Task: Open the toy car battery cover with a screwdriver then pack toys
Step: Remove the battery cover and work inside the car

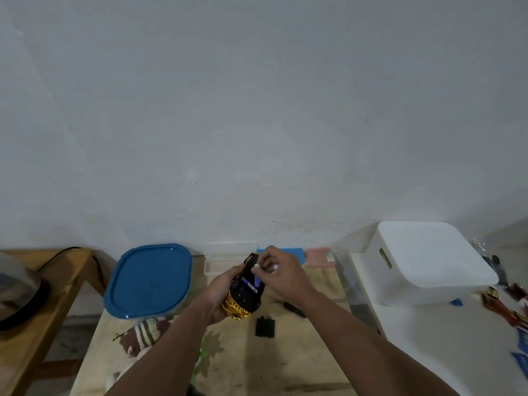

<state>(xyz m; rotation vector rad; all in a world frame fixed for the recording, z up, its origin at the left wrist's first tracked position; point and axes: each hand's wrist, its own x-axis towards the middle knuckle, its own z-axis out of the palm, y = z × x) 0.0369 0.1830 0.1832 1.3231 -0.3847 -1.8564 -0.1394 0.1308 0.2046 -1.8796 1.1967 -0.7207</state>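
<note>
A gold and black toy car (pixel 243 295) is held belly-up above the wooden table (pixel 285 367). My left hand (pixel 218 292) grips its left side. My right hand (pixel 278 271) hovers over the open battery bay, fingertips pinching a small purple and white battery there. The black battery cover (pixel 265 327) lies loose on the table just right of the car. A dark screwdriver (pixel 294 309) lies on the table under my right wrist.
A blue-lidded container (pixel 148 281) stands at the left, a striped plush toy (pixel 143 332) in front of it. A white bin (pixel 428 261) sits on a white surface at the right, with small packets (pixel 503 304) beside it. Flat boxes (pixel 285 254) line the wall.
</note>
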